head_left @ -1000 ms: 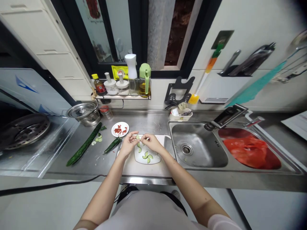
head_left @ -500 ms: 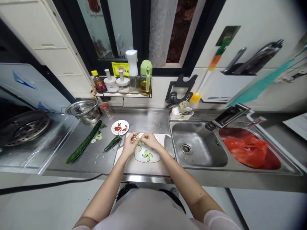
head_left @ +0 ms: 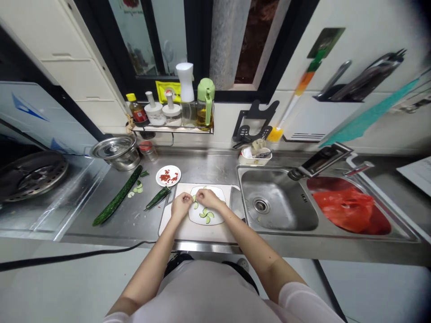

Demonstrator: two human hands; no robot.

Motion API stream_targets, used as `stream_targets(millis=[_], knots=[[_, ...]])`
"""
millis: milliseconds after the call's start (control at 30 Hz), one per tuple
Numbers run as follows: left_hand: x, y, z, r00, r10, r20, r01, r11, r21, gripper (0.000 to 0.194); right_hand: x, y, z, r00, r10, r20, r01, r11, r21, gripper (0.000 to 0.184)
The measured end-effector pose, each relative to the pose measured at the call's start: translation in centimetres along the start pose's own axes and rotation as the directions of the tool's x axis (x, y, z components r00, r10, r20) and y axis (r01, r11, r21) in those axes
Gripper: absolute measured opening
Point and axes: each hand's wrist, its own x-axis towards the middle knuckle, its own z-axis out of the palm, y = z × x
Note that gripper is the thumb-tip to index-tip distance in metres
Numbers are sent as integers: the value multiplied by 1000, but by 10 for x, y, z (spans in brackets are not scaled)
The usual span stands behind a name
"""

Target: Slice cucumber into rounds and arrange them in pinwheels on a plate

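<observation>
A white plate (head_left: 217,218) rests on a pale cutting board (head_left: 182,235). Green-edged cucumber slices (head_left: 206,216) lie on it, several of them fanned near its front and others toward its left side. My right hand (head_left: 209,198) reaches over the plate's back part, thumb and fingers pinched at a cucumber slice beside the left rim. At the plate's left edge, my left hand (head_left: 182,204) is closed with curled fingers; what it holds, if anything, is hidden. A cut cucumber piece (head_left: 158,198) lies left of the board.
Farther left are a long cucumber (head_left: 117,197) and loose cucumber slices (head_left: 137,188). Behind stand a small dish (head_left: 168,176) of red bits and a lidded steel pot (head_left: 117,152). The sink (head_left: 279,202) adjoins the board's right; a condiment shelf (head_left: 175,129) hangs behind.
My left hand has drawn slightly left and its fingers have curled in, apart from the right hand. My right hand stays over the plate's back. The view has shifted slightly.
</observation>
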Motion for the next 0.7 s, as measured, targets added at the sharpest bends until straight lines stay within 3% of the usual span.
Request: stream_targets(millis=[200, 500, 700], knots=[[-3, 3, 3, 997, -67, 34, 58, 977, 205, 13, 0, -1, 9, 999, 45, 2, -44, 986, -158, 10], [-1, 4, 9, 996, -83, 27, 69, 940, 335, 12, 3, -1, 14, 996, 84, 39, -68, 949, -308, 13], [1, 0, 11, 999, -31, 39, 13, 921, 388, 14, 6, 0, 17, 996, 87, 15, -75, 927, -367, 12]])
